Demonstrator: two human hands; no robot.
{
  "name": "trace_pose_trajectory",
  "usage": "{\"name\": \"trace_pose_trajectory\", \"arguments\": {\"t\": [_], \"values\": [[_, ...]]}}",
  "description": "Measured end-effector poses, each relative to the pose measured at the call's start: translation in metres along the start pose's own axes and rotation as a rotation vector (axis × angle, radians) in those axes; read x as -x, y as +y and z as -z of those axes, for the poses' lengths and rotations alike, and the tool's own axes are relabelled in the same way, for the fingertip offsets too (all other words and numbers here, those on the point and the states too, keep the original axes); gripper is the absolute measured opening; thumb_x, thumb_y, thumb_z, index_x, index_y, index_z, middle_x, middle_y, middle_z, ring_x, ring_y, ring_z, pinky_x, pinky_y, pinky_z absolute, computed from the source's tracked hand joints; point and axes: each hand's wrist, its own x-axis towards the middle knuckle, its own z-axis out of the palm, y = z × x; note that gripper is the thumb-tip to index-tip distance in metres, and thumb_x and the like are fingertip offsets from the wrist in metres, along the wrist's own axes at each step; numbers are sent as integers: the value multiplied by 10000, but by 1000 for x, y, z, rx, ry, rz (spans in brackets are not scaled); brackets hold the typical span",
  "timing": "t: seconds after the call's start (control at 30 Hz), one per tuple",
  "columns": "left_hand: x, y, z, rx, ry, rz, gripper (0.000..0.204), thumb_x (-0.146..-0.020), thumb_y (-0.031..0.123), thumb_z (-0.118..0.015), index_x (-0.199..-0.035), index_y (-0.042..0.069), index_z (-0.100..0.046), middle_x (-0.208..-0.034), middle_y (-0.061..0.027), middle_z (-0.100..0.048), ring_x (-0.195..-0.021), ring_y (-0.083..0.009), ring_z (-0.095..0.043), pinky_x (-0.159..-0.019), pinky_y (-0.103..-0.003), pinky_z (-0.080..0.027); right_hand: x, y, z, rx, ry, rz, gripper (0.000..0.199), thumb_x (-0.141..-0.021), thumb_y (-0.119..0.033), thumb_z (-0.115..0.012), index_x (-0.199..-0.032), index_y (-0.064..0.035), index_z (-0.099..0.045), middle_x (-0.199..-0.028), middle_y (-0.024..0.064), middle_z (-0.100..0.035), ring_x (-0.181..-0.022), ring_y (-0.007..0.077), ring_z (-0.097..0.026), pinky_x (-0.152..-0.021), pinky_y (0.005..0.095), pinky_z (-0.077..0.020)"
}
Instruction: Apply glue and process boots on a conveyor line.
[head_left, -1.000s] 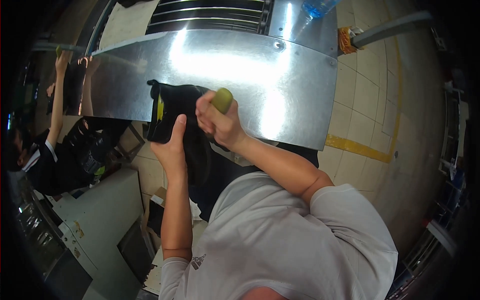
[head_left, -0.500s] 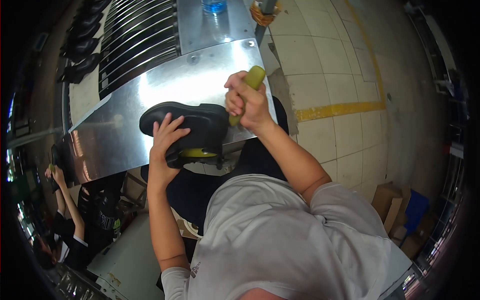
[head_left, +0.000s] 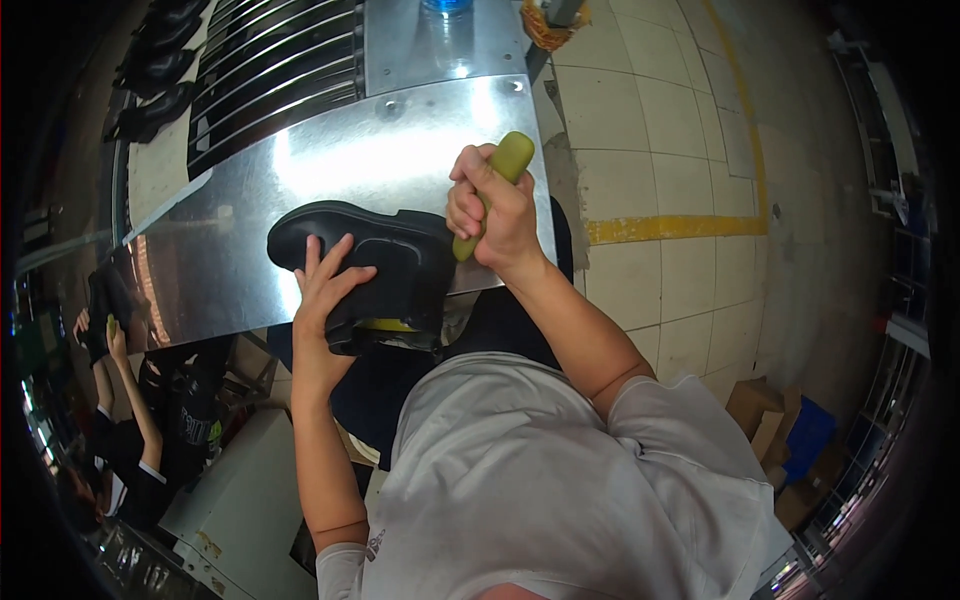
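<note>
A black ankle boot [head_left: 395, 255] lies on its side at the near edge of the shiny metal table [head_left: 230, 260], its toe to the left and its heel to the right. Something yellow [head_left: 388, 325] shows inside its opening, which faces me. My left hand [head_left: 322, 295] holds the boot from the near left, fingers spread over its upper; the thumb is hidden. Wrapped round an olive-green bar [head_left: 514, 155] is my right hand [head_left: 493, 215], just right of the heel. The bar's narrow lower end sits close beside the heel; I cannot tell whether they touch.
A rack of metal rollers [head_left: 280, 75] adjoins the table's far side, with several black shoes [head_left: 150, 110] left of it. A blue-tinted bottle [head_left: 447, 8] stands at the far edge. At the left, a co-worker's hands [head_left: 112, 335] hold a dark shoe. Cardboard boxes [head_left: 757, 410] stand at lower right.
The boot and my left hand have shifted slightly left. My right hand stays near the heel with the bar. The co-worker's hands have moved a little.
</note>
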Motion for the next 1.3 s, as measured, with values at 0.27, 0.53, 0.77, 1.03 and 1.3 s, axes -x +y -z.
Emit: {"name": "trace_pose_trajectory", "arguments": {"t": [0.27,0.53,0.77,1.03,1.3], "values": [[16,-13,-1,7,2,-65,543,-669,75,-833,-1194,175,-732,-1551,-67,-519,-1557,-413,-238,-1229,-659,-62,-23,8,-49,151,-73,-40,289,-990,-276,-691,-867,-48,-564,-542,-14,-385,-412,89,-362,-418,261,-300],[34,-36,-8,110,15,-112,538,-705,185,-863,-1221,250,-725,-1577,-26,-478,-1564,-405,-205,-1185,-748,-30,-49,50,-117,412,-207,-95,284,-953,-263,-747,-868,-47,-582,-545,-28,-433,-397,64,-367,-386,240,-277],[35,-42,-2,205,2,-137,620,-669,50,-847,-1253,184,-687,-1602,-16,-426,-1582,-363,-142,-1146,-815,-26,-75,87,-165,591,-285,-14,316,-930,-297,-765,-829,-70,-570,-547,-26,-423,-403,78,-366,-386,255,-274],[38,-48,-2,170,-19,-147,647,-687,-112,-746,-1256,186,-677,-1588,-9,-427,-1587,-328,-129,-1145,-833,-65,-87,115,-191,573,-360,-34,313,-931,-283,-764,-866,-71,-543,-568,-24,-405,-417,82,-340,-394,253,-262],[33,-48,-5,151,-46,-159,738,-638,-121,-759,-1293,203,-655,-1610,3,-392,-1592,-334,-103,-1156,-825,-51,-99,147,-211,592,-441,-83,322,-931,-294,-764,-874,-77,-533,-574,-25,-400,-424,81,-337,-403,250,-263]]}}
